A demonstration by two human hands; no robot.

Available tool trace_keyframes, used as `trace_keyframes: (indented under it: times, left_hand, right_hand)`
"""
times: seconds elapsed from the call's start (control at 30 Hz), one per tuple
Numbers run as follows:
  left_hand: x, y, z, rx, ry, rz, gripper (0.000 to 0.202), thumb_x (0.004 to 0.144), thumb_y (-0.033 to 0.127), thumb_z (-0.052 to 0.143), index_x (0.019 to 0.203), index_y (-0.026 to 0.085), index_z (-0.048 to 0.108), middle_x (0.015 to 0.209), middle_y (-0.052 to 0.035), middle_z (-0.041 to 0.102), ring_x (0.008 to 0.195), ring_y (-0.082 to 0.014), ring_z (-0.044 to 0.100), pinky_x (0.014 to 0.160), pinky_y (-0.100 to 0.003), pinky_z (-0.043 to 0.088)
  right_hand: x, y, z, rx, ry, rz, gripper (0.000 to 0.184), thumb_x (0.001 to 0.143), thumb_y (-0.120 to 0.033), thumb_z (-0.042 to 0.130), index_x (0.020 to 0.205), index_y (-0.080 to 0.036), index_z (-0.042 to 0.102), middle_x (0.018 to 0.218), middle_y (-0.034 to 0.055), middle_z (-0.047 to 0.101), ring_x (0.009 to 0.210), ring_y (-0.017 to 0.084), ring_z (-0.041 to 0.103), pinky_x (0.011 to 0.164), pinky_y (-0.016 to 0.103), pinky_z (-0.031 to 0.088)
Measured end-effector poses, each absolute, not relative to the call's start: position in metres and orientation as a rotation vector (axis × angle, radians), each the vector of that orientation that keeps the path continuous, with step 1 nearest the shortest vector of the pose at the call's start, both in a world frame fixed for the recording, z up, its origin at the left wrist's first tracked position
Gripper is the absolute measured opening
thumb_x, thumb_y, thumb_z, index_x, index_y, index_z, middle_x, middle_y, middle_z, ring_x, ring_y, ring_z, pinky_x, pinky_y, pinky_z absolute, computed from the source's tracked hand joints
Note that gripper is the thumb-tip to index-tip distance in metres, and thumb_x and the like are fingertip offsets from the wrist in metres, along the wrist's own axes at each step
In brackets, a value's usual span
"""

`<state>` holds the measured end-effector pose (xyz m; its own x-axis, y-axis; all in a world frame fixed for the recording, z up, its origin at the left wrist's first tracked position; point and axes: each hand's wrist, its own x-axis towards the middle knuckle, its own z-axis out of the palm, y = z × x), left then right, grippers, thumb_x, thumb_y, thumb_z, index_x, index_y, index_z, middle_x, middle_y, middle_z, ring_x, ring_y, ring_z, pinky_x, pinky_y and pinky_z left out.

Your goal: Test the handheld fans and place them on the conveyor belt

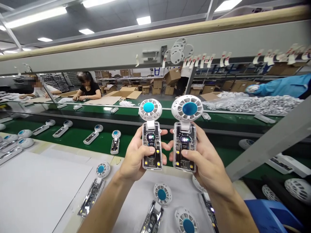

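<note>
Two handheld fans are held upright side by side in the middle of the view, a small gap between them. My left hand (pixel 132 158) is closed around the left handheld fan (pixel 150 108), its thumb on the front of the clear body. Around the right handheld fan (pixel 187 108) my right hand (pixel 206 158) is wrapped, thumb likewise on the front. Both fans have white round heads with blue centres, and a small display glows on each dark circuit board. Below, another fan (pixel 161 194) lies on the white work surface, with one more (pixel 100 169) left of my left forearm.
Several fans lie on the green conveyor (pixel 77 142) beyond the bench. A grey beam (pixel 97 55) crosses above, with paper tags and white round grilles hanging on it. A slanted post (pixel 269 142) and a blue object (pixel 269 213) stand at right. Co-workers sit across the line.
</note>
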<state>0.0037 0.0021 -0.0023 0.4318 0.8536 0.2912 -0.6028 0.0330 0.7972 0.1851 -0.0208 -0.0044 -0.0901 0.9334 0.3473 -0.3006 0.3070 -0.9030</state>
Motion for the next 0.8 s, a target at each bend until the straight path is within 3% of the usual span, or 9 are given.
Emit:
trace_keyframes:
  times: [0.13,0.37,0.6,0.8]
  left_hand:
    - [0.0020,0.0029,-0.0028,0.972,0.214,1.108,0.041,0.081,0.012,0.060,0.122,0.018,0.056,0.107,-0.0098,0.071,0.067,-0.0158,0.068,0.057,-0.028,0.056]
    - [-0.0021,0.0029,-0.0021,0.960,0.148,1.035,0.041,0.081,0.015,0.062,0.123,0.015,0.061,0.091,-0.0079,0.071,0.066,-0.0156,0.067,0.058,-0.027,0.055]
    - [0.0019,0.0019,-0.0035,1.064,0.241,1.111,0.045,0.080,0.017,0.067,0.122,0.019,0.049,0.098,-0.0079,0.072,0.065,-0.0185,0.069,0.060,-0.031,0.056]
    - [0.0061,-0.0025,-0.0016,1.111,0.306,1.206,0.054,0.079,0.017,0.070,0.124,0.024,0.041,0.110,-0.0074,0.070,0.068,-0.0187,0.070,0.062,-0.034,0.059]
  right_hand:
    - [0.1869,-0.0209,-0.0051,-0.726,-1.222,1.184,0.067,0.087,-0.016,0.061,0.146,-0.032,0.034,0.101,0.0034,0.071,0.071,0.018,0.072,0.063,0.032,0.062]
    - [0.1879,-0.0217,-0.0029,-0.743,-1.215,1.172,0.066,0.087,-0.018,0.062,0.145,-0.032,0.036,0.111,0.0056,0.069,0.071,0.018,0.071,0.061,0.032,0.062]
    - [0.1885,-0.0210,-0.0065,-0.724,-1.264,1.159,0.065,0.089,-0.018,0.060,0.147,-0.029,0.032,0.097,0.0035,0.072,0.074,0.017,0.071,0.068,0.032,0.061]
    - [0.1875,-0.0226,-0.0042,-0.724,-1.232,1.142,0.069,0.088,-0.023,0.067,0.147,-0.031,0.033,0.102,0.0040,0.071,0.073,0.018,0.070,0.066,0.035,0.061]
